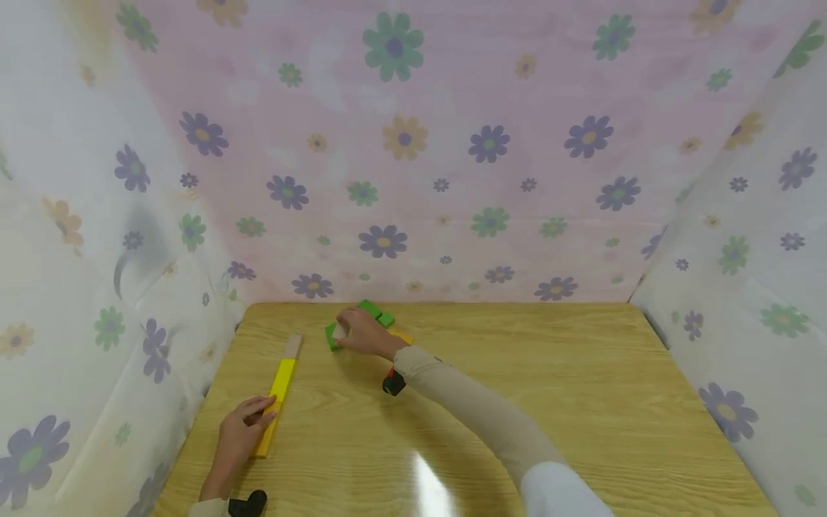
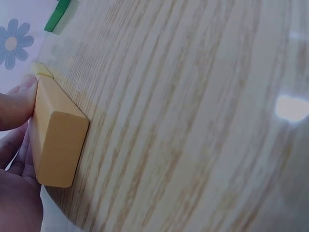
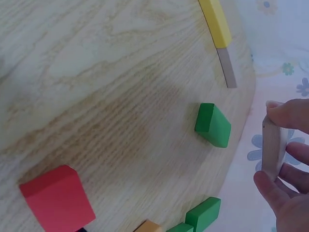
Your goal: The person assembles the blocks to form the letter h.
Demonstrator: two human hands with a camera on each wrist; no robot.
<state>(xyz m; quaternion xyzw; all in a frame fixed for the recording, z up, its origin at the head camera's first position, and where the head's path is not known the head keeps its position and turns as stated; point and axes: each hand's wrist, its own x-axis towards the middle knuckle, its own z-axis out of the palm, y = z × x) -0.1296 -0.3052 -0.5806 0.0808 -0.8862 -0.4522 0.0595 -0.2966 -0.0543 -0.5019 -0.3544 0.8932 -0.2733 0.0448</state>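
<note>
My right hand [image 1: 365, 332] pinches a plain wooden block [image 3: 274, 147] between thumb and fingers, lifted above the table's far part. Near it stands a green block [image 3: 212, 125]. On the left, a lengthwise row is made of a plain wooden block [image 1: 293, 347] at the far end, a yellow block [image 1: 282, 377], and an orange-yellow block [image 1: 261, 446] nearest me. My left hand [image 1: 242, 431] grips that near block, with thumb and fingers about its upper part. The left wrist view shows the block's end face [image 2: 63, 150] close up, lying on the table.
Behind my right wrist lie two more green blocks [image 1: 370, 309] and an orange block [image 1: 402, 335]. A red block [image 3: 60, 200] sits under my right forearm, mostly covered in the head view. Flower-patterned cloth [image 1: 446, 179] walls the wooden table [image 1: 549, 402] at back and sides.
</note>
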